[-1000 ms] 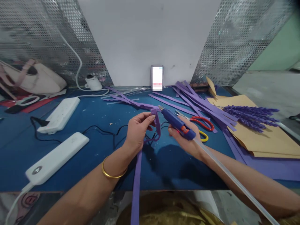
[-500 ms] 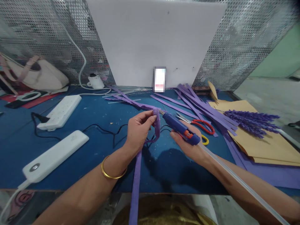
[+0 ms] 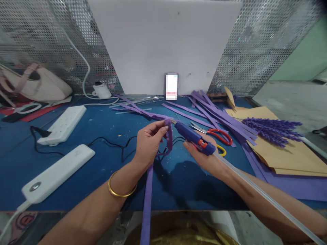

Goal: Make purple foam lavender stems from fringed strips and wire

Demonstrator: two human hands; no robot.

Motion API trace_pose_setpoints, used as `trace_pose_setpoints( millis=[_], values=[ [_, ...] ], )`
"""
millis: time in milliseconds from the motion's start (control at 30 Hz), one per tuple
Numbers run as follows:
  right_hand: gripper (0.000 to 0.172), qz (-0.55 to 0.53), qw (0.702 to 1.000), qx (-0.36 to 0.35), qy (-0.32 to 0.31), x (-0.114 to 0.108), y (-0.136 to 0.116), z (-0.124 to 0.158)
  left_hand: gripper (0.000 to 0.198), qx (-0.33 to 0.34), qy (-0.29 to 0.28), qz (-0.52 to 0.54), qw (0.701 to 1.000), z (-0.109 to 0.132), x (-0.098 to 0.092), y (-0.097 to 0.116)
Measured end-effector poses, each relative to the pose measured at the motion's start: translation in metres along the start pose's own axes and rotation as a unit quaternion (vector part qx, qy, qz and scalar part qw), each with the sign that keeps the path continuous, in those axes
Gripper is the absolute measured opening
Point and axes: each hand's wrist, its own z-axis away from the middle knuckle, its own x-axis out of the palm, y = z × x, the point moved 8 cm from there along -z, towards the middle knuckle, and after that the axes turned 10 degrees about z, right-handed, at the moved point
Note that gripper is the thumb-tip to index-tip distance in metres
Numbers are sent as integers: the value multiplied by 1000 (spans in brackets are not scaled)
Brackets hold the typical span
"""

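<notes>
My left hand pinches a purple crepe paper strip near one end. Part of the strip loops below my fingers, and a long length hangs past the table's front edge. My right hand is wrapped round a blue hot glue gun, with a long clear glue stick running out of its back. The gun's metal nozzle sits right beside the pinched part of the strip; I cannot tell whether they touch. Behind my right hand lie scissors with a red handle, and a yellow handle shows beside it.
Purple strips lie at the back right, by brown paper with purple lavender stems on it. On the left are a white power strip, a second white block and black cables. A phone leans against a white board.
The whole view has shifted slightly. Both hands keep the same hold, with the glue gun's nozzle still beside the pinched strip.
</notes>
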Motion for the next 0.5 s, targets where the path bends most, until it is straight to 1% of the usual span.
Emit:
trace_pose_setpoints(
  millis=[267, 500],
  values=[
    [33, 7, 1000, 23, -4, 4, 10, 2, 17, 2, -7, -10, 1000, 0, 1, -1],
    [32, -3, 1000, 9, 0, 4, 12, 2, 16, 5, -7, -6, 1000, 0, 0, 0]
  ],
)
